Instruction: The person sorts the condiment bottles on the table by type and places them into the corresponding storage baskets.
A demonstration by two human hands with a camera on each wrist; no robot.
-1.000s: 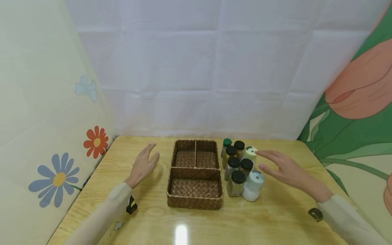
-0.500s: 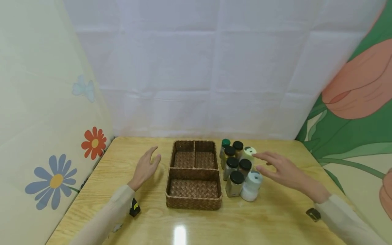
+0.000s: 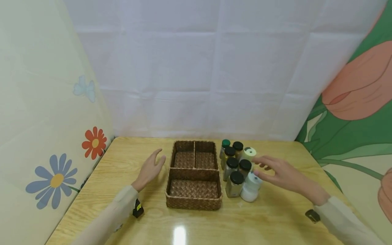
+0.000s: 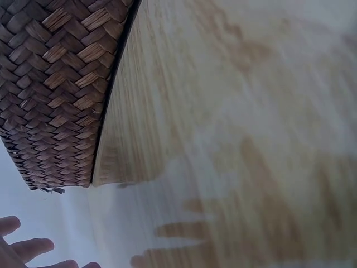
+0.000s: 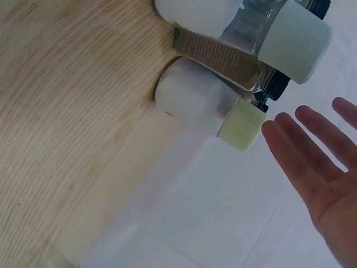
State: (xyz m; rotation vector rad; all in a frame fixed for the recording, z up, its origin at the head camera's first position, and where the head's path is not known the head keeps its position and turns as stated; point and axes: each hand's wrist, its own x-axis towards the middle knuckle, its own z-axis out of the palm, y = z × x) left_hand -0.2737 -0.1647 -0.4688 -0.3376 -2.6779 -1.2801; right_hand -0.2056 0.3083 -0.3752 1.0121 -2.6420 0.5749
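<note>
R hand (image 3: pixel 283 175) is hovering right of ctr. in the frame, fingers relaxed & holding nothing, by the yellow-lidded jar (image 3: pixel 248 153); can't tell if it's touching. That jar's body is looking whitish, cloudy, rounded. Lower in frame a white-lidded jar (image 3: pixel 251 191) is standing, showing white in its base. Five black-lidded jars (image 3: pixel 234 188) plus a green-lidded jar (image 3: pixel 226 144) are crowding left of those. L hand (image 3: pixel 149 172), thumb & fingers apart, is hovering nr. the brown woven basket (image 3: pixel 193 203), 3 compartments, mid-frame on the counter (image 3: pixel 220 228).
</note>
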